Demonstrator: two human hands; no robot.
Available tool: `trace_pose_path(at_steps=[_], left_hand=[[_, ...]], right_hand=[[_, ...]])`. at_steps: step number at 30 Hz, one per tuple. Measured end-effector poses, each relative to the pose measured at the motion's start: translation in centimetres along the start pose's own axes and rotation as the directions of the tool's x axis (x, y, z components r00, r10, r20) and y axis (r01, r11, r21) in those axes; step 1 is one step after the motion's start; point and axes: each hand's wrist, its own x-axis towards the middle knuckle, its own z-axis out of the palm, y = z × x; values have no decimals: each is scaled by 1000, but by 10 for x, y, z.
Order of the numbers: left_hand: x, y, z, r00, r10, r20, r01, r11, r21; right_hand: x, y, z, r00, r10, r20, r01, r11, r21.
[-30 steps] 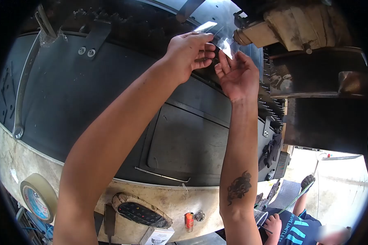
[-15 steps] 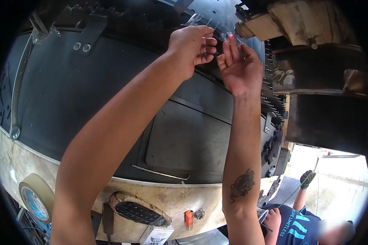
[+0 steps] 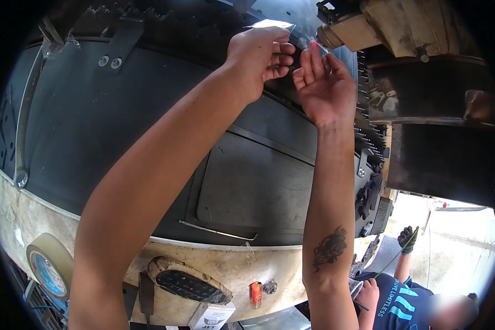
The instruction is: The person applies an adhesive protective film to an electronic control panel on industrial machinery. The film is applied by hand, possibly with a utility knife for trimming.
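Observation:
Both my hands are raised at the top centre, over the far edge of the dark machine panel (image 3: 148, 110). My left hand (image 3: 260, 59), fingers curled, pinches a thin, shiny flat piece (image 3: 272, 23) that catches the light. Just right of it, my right hand (image 3: 325, 82) has its palm turned up and its fingers bent. Small clear and thin bits (image 3: 320, 46) show at its fingertips, too small to make out. The two hands are apart. Behind them lies a bluish metal surface (image 3: 300, 11).
A wrench (image 3: 21, 177), a bent rod (image 3: 217, 231), a tape roll (image 3: 49, 264), a control panel (image 3: 190, 285), an orange lighter (image 3: 256, 295) and a white box (image 3: 212, 315) lie nearer. A machine head (image 3: 352, 33) hangs upper right. Another person (image 3: 396, 297) is lower right.
The piece at my left hand has tilted and now shows as a bright flat shape. My right hand has shifted slightly right and down. The other person's gloved hand has moved a little left and up.

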Motion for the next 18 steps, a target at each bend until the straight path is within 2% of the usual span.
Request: trace_pose_path(at_steps=[18], left_hand=[[-1,9,-5,998,10,58,-8,999,-38]], right_hand=[[-13,-10,2,999,16,33,-20,992,127]])
